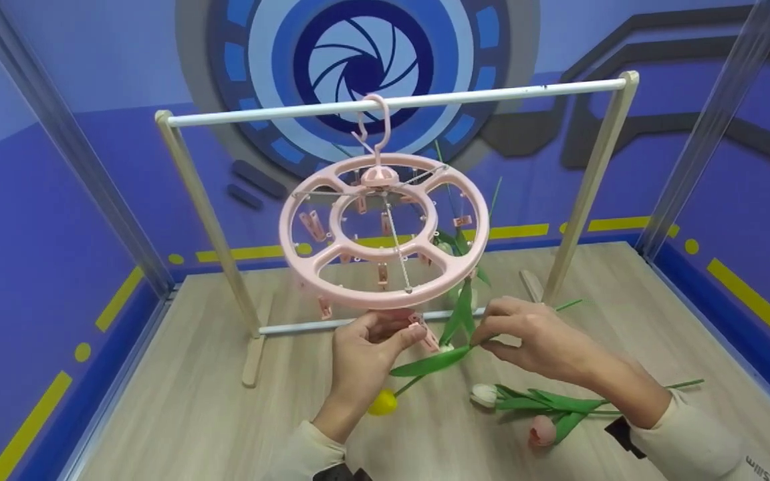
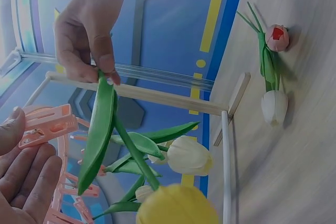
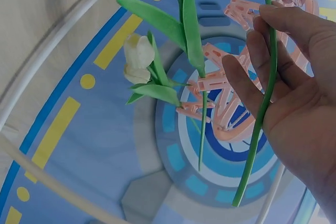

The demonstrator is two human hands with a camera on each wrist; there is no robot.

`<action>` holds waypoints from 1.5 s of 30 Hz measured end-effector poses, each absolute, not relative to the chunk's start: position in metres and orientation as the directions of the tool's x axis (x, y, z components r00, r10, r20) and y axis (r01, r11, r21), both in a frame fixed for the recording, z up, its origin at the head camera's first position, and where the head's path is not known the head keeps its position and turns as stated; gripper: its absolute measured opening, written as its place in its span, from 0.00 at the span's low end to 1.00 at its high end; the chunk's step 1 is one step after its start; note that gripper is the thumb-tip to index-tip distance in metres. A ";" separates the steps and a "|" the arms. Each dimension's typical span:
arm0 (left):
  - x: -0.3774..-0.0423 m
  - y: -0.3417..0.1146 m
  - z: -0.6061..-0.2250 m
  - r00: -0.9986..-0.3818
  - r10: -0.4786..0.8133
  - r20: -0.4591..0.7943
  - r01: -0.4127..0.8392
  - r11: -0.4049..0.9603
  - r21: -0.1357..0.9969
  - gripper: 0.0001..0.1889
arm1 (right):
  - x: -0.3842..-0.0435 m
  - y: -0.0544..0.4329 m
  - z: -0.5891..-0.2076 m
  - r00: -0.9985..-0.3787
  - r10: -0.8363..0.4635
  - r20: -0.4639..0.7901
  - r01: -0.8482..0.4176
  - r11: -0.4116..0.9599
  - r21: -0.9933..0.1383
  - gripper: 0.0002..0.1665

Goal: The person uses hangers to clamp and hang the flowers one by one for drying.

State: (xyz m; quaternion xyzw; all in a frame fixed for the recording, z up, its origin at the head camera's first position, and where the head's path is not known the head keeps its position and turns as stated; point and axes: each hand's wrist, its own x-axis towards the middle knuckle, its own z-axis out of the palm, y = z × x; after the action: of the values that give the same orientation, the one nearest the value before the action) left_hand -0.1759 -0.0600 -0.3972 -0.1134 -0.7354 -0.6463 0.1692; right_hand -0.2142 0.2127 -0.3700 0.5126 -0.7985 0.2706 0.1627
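Observation:
My left hand (image 1: 361, 361) pinches a pink clothespin (image 2: 50, 124) between thumb and fingers, under the front rim of the round pink clip hanger (image 1: 298, 267). My right hand (image 1: 542, 341), just right of it, pinches the green stem of a yellow tulip (image 1: 382, 402). The bloom hangs down toward the left, and a long leaf (image 2: 100, 129) spreads near the clothespin. In the right wrist view the stem's free end (image 3: 247, 177) runs down past the palm. White tulips (image 3: 139, 56) hang from clips on the hanger's far right side.
The hanger hooks over the white top bar (image 1: 492, 97) of a wooden stand (image 1: 599, 167). A white tulip (image 1: 484, 395) and a pink tulip (image 1: 543, 431) lie on the table (image 1: 178, 401), below my right forearm. Several other pink clips (image 1: 325, 307) dangle from the hanger. A lower bar (image 1: 298, 327) crosses behind my left hand.

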 end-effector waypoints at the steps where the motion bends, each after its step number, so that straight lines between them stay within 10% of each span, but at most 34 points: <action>1: -0.176 -0.059 -0.397 -0.916 -0.049 0.399 0.390 0.132 0.911 0.11 | -0.214 0.211 -0.370 -0.426 -0.731 0.532 -0.904 0.330 -0.271 0.20; 45: -0.178 -0.049 -0.395 -0.900 -0.008 0.435 0.435 0.028 0.900 0.12 | -0.208 0.175 -0.372 -0.424 -0.695 0.580 -0.905 0.343 -0.251 0.17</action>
State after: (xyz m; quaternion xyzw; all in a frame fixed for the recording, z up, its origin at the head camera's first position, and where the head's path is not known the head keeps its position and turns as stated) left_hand -0.1782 -0.0486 -0.3954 -0.1526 -0.6982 -0.6802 0.1628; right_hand -0.2076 0.1746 -0.3717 0.5020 -0.7972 0.2769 0.1895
